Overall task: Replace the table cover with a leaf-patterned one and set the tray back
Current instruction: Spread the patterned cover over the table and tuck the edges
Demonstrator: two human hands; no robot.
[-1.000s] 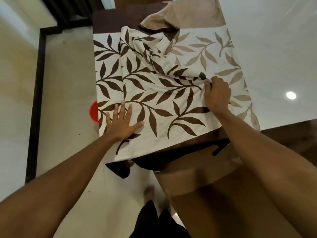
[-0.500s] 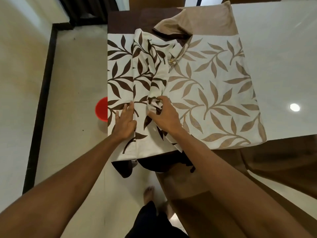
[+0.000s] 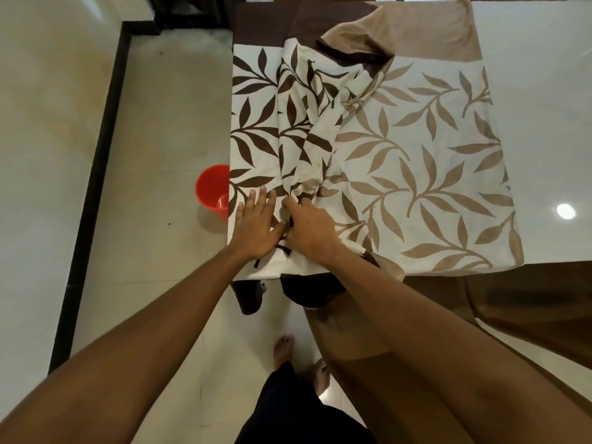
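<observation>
From the head view, the right hand (image 3: 312, 233) has dragged a bunched fold of the leaf-patterned cover (image 3: 416, 161) leftward and is pinching it just beside the left hand (image 3: 256, 225). The left hand is pressing flat, fingers straight, on the cover's near-left part on the desk (image 3: 538, 91).

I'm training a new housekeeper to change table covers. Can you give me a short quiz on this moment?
1. True or false: the left hand grips a bunched fold of the leaf-patterned cover.
2. The right hand is: A) lying flat, B) pinching a fold of the cover, C) off the cover.
3. What colour is the plastic container left of the table?
Key: 1 false, it presses flat; 2 B; 3 red.
</observation>
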